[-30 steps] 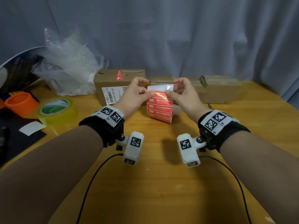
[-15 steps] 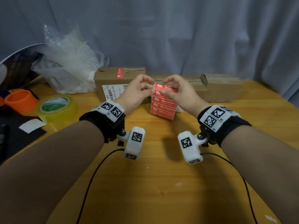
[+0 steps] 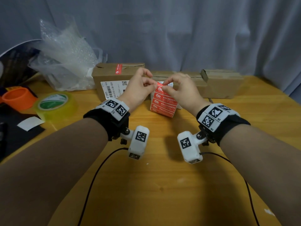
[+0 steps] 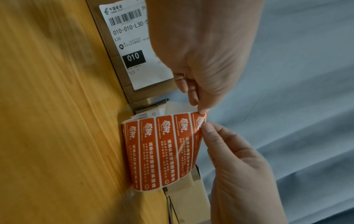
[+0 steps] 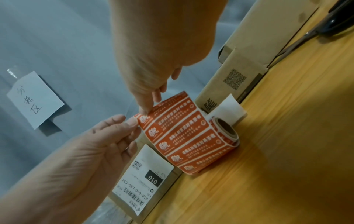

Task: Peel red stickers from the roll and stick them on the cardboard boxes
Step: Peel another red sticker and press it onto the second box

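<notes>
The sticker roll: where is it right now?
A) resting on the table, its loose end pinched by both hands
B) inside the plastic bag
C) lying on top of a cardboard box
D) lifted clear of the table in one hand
A: the roll sits on the table while the left hand and right hand pinch its loose end.

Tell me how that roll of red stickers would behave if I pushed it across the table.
The sticker roll lies on its curved side on the table, so it would probably roll and unwind rather than slide. Its hollow core suggests it is light. The unrolled strip curves between both hands, so likely floppy.
</notes>
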The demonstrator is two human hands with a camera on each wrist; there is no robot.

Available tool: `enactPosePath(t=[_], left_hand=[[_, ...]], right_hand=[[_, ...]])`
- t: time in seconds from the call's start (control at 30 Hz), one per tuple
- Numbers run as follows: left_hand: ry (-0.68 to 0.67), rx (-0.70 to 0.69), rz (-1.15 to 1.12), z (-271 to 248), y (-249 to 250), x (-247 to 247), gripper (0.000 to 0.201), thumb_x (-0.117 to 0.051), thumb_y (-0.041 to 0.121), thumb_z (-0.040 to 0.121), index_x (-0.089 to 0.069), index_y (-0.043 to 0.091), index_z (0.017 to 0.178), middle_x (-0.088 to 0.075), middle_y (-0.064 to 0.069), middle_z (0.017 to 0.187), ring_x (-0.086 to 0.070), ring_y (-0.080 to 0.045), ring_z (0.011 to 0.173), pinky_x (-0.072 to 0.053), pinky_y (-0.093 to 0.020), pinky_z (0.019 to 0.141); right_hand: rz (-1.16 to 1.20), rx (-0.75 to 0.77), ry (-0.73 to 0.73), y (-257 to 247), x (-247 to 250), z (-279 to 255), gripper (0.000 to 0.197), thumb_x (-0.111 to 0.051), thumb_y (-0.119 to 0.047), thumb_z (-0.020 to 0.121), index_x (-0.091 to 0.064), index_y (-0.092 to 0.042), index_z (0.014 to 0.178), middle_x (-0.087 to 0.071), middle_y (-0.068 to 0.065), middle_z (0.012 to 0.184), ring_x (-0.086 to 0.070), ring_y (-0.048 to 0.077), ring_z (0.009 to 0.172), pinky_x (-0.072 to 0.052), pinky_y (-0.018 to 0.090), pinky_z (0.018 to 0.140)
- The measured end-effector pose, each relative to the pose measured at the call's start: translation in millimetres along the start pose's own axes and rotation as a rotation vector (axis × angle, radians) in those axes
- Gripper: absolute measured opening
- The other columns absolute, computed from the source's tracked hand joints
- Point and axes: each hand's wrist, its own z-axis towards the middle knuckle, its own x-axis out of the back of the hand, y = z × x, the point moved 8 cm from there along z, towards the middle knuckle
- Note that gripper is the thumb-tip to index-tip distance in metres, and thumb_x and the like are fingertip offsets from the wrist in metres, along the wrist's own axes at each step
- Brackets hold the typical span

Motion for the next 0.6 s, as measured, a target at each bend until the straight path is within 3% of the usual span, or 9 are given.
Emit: enactPosePath(t=[0.2, 0.3, 0.43, 0.6], left_hand=[[0.034, -0.090, 0.187, 2, 8, -3, 0.027, -0.063, 0.006, 0.087, -0.041, 0.020, 0.092, -0.065, 0.008, 0.077, -0.061, -0.010, 0.078, -0.050, -0.018, 0.074], [0.047, -0.118, 0.250, 4, 9, -4, 0.027, -0.063, 0.007, 0.087, -0.040, 0.020, 0.092, -0.065, 0.007, 0.078, -0.059, -0.009, 0.075, -0.049, -0.016, 0.072], [0.057, -0.135, 0.305, 4, 10, -4, 0.026, -0.064, 0.010, 0.087, -0.040, 0.015, 0.097, -0.067, 0.004, 0.083, -0.058, -0.001, 0.070, -0.047, -0.006, 0.065], [0.060, -0.122, 0.309, 4, 10, -4, 0.026, -0.064, 0.011, 0.087, -0.041, 0.016, 0.096, -0.066, 0.000, 0.085, -0.057, -0.008, 0.074, -0.048, -0.017, 0.071]], right_hand=[[-0.033, 0.057, 0.049, -10, 4, 1, 0.025, -0.065, -0.042, 0.079, -0.070, -0.019, 0.088, -0.065, -0.001, 0.100, -0.050, 0.017, 0.108, -0.036, 0.043, 0.101], [-0.035, 0.049, 0.061, -10, 4, 2, 0.023, -0.065, -0.041, 0.078, -0.070, -0.019, 0.085, -0.063, -0.004, 0.094, -0.052, 0.017, 0.105, -0.037, 0.045, 0.100], [-0.075, 0.068, 0.039, -13, 3, 3, 0.023, -0.063, -0.038, 0.081, -0.070, -0.017, 0.086, -0.067, 0.002, 0.099, -0.052, 0.019, 0.105, -0.037, 0.046, 0.100], [-0.067, 0.047, 0.024, -17, 4, 4, 0.020, -0.060, -0.036, 0.083, -0.068, -0.018, 0.083, -0.064, -0.002, 0.093, -0.054, 0.019, 0.102, -0.038, 0.047, 0.099]])
